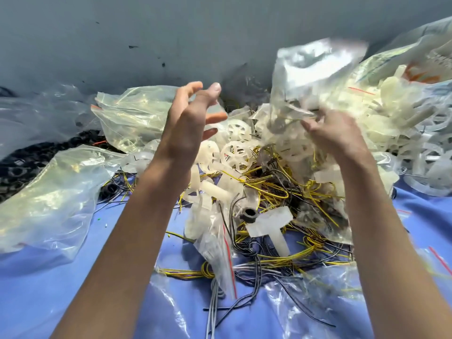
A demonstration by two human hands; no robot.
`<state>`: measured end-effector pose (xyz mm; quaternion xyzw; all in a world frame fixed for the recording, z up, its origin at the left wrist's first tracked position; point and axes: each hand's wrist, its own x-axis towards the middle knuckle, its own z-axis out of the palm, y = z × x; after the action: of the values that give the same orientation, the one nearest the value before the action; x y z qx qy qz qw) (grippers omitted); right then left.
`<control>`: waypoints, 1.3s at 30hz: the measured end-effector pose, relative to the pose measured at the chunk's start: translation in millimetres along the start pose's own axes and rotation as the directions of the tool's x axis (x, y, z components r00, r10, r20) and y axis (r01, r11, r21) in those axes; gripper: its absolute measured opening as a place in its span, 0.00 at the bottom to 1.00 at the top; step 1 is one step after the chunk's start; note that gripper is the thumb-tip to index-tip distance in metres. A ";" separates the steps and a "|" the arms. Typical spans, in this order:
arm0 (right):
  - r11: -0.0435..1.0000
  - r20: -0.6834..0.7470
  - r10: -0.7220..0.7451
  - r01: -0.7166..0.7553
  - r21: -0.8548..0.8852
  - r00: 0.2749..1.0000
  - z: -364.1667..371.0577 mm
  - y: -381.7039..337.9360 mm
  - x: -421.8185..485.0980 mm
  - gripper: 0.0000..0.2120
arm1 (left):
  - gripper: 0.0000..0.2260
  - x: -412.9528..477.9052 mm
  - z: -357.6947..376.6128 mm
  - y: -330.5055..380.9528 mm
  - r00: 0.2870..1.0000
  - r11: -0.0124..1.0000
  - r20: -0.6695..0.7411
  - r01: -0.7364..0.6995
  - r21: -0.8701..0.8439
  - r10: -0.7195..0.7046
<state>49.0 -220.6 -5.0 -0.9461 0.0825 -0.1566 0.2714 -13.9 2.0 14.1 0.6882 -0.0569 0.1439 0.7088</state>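
Clear plastic bag (pixel 315 69), upper right of centre, held above the wire heap (pixel 269 189): light, limp, slippery, likely best gripped at a gathered edge. Right hand (pixel 335 135) clutches its lower part; left hand (pixel 193 118), centre frame, spread open, holds nothing

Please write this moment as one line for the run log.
right grip: holds clear bag up | left grip: open, holds nothing | below: yellow wires, white wheels on blue sheet
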 end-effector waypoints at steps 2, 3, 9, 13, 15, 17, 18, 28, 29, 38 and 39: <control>0.997 0.126 0.071 -0.068 -0.029 0.989 4.9 10.0 -1.3 0.24 | 0.16 -0.3 2.2 -2.2 1.000 1.000 0.018 0.013 0.019 -0.013; 0.998 0.119 0.068 -0.066 -0.021 0.991 5.3 11.0 -0.8 0.25 | 0.15 -0.6 3.1 -3.3 0.999 0.999 0.027 0.019 0.028 -0.020; 0.980 -0.033 -0.196 0.195 -0.029 0.980 -5.3 -8.0 -3.8 0.23 | 0.05 0.7 1.1 -8.0 0.999 0.998 0.026 0.031 0.052 -0.032; 0.959 0.244 -0.239 0.267 -0.090 0.940 1.3 -6.2 0.2 0.21 | 0.03 5.3 -5.4 -10.5 0.998 0.996 -0.036 0.054 0.064 -0.052; 0.962 0.303 -0.165 0.221 -0.162 0.939 4.9 1.7 3.5 0.24 | 0.05 8.1 -10.1 -13.0 0.996 0.993 -0.058 0.076 0.091 -0.071; 0.964 0.337 -0.128 0.197 -0.180 0.933 3.2 6.2 4.1 0.26 | 0.07 10.9 -15.1 -16.3 0.995 0.985 -0.052 0.095 0.146 -0.088; 0.964 0.357 -0.120 0.195 -0.182 0.926 1.7 7.1 4.0 0.27 | 0.08 12.4 -17.9 -18.2 0.994 0.979 -0.042 0.104 0.173 -0.098; 0.977 0.172 -0.208 0.211 -0.001 0.963 -15.7 -5.1 -1.9 0.28 | 0.04 34.6 -42.2 -59.1 0.980 0.855 0.019 0.162 0.492 -0.197; 0.976 0.164 -0.217 0.217 0.024 0.962 -18.4 -6.5 -2.7 0.27 | 0.04 37.7 -44.0 -63.5 0.982 0.851 0.014 0.157 0.500 -0.189; 0.943 0.139 -0.299 0.270 0.194 0.944 -36.6 -16.7 -14.9 0.21 | 0.12 90.7 -61.0 -103.6 0.996 0.443 -0.084 0.090 0.892 -0.034; 0.940 0.138 -0.304 0.273 0.206 0.943 -37.8 -17.4 -16.1 0.21 | 0.11 95.5 -60.4 -107.7 0.996 0.427 -0.084 0.078 0.901 -0.006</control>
<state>22.3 -220.5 30.8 -0.9285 -0.0952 -0.1217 0.3376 100.4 72.6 -65.4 0.9564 0.0701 0.1574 0.2358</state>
